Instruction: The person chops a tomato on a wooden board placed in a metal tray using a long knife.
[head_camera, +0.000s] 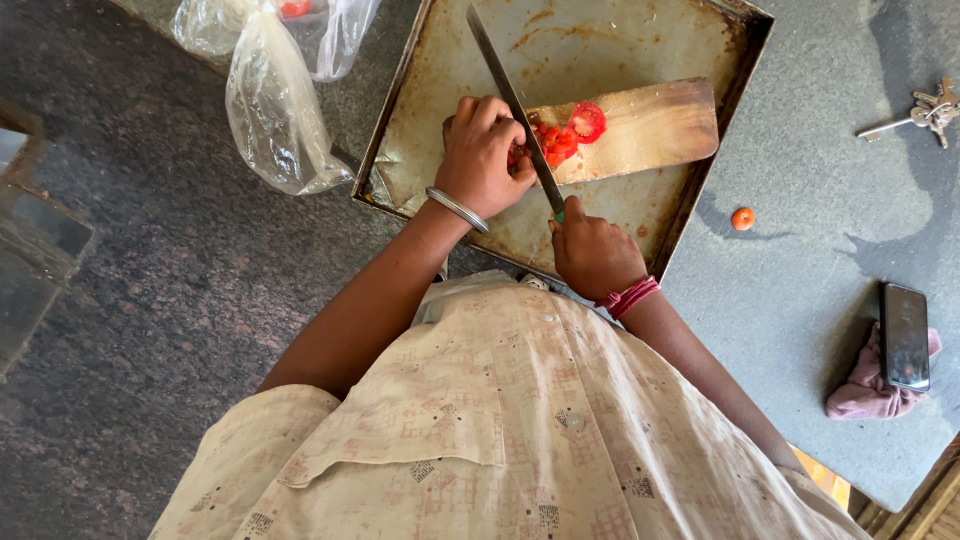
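My left hand, with a metal bangle on the wrist, presses down on a tomato lying on a wooden cutting board. A cut tomato slice lies just beside it on the board. My right hand, with red thread around the wrist, grips the green handle of a long knife. The blade runs diagonally across the tomato, right against my left fingers. The board rests inside a worn, rusty metal tray.
Clear plastic bags lie left of the tray on the dark stone counter. A small tomato end sits on the grey surface to the right, with keys farther right and a phone on a pink cloth.
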